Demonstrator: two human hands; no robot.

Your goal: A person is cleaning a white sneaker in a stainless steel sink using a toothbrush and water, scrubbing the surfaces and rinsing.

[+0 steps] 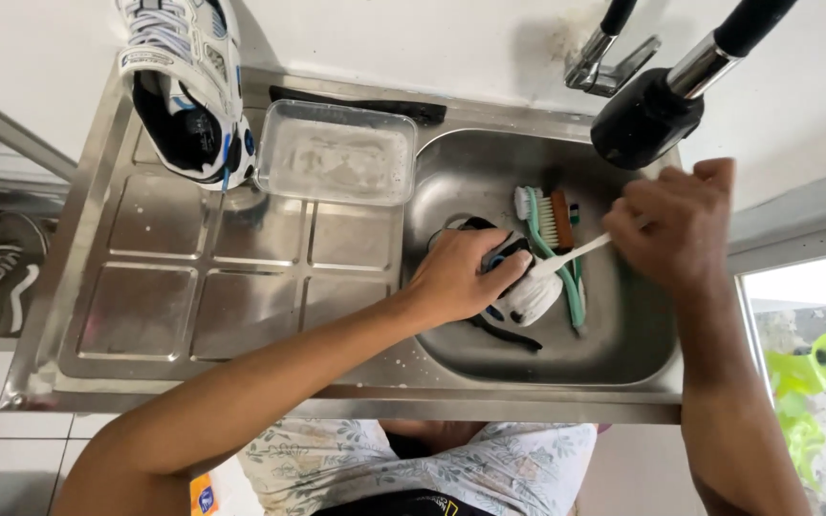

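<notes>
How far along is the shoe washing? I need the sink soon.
One white shoe already stands on the drainboard beside a tub of cloudy water. The left hand holds the second shoe in the sink; the right hand works a small white brush on it. Whether rinsing remains can't be told.

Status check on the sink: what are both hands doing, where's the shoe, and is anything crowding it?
Left hand clamps shoe in sink basin. Right hand in closed grip on white brush, head at shoe. Spare brushes lie alongside; faucet head overhead.
</notes>
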